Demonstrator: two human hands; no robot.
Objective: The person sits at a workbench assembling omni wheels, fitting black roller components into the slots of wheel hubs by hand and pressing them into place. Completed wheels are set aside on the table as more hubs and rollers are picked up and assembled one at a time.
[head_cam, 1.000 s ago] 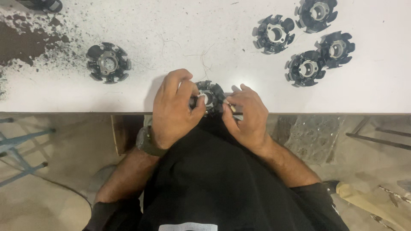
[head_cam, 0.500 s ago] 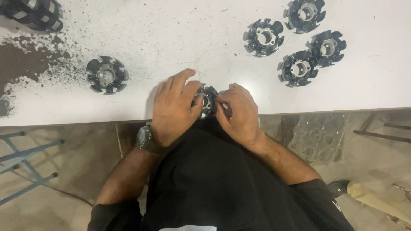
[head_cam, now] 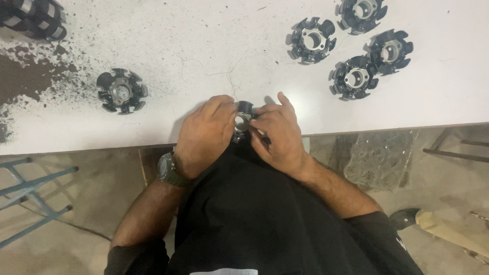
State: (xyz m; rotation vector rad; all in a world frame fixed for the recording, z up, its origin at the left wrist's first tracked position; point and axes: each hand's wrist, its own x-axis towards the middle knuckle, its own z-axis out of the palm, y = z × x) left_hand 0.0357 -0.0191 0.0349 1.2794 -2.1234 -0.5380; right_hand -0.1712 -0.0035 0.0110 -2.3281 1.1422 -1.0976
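A black toothed ring-shaped part with a metal hub sits at the near edge of a white table, held between both hands. My left hand wraps its left side; a dark wristwatch is on that wrist. My right hand grips its right side, fingers over the rim. Most of the part is hidden by the fingers.
One similar black part lies alone at the left. Several more lie grouped at the upper right. Dark powder stains cover the table's left end, near a striped black object. A blue metal frame stands below left.
The view has shifted slightly, so the table's parts appear lower and further right. Both hands stay on the same part at the table edge, fingers slightly rearranged.
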